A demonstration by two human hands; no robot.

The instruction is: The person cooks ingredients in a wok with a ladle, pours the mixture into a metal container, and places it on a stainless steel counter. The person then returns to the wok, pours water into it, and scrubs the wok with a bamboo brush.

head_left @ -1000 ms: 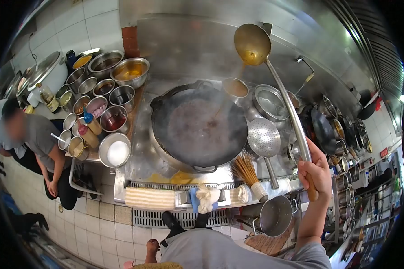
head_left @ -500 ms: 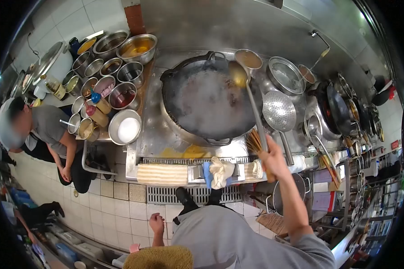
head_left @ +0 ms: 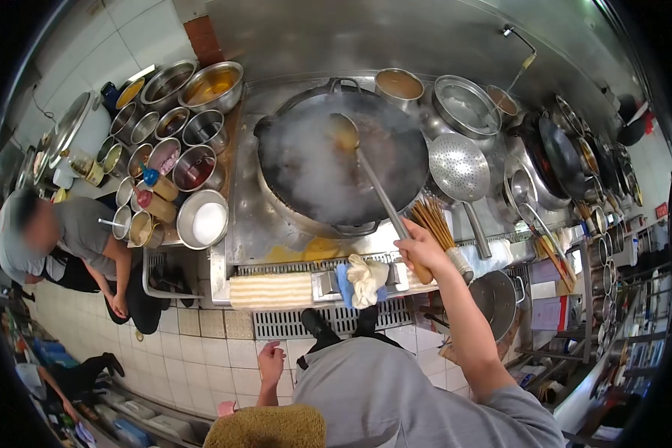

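Observation:
My right hand (head_left: 422, 248) is closed round the wooden end of a long-handled ladle (head_left: 377, 183). The ladle's bowl is down inside the large black wok (head_left: 306, 196), near its middle. Thick steam hides much of the wok's contents. My left hand (head_left: 272, 360) hangs low beside my body, away from the stove; its fingers look loosely bent and apart, and nothing shows in it. A bamboo brush (head_left: 434, 224) and a perforated skimmer (head_left: 460, 168) lie right of the wok, close to my right hand.
Bowls of sauces and seasonings, such as a bowl of white powder (head_left: 202, 218), stand left of the wok. Folded cloths (head_left: 271, 292) lie along the stove's front edge. A bowl of brown liquid (head_left: 399, 84) is behind the wok. A person (head_left: 86, 231) sits at the left.
The ladle has come down from above the back right into the wok, then moved left toward its middle. My right hand moved down and left with it. Steam over the wok has thickened.

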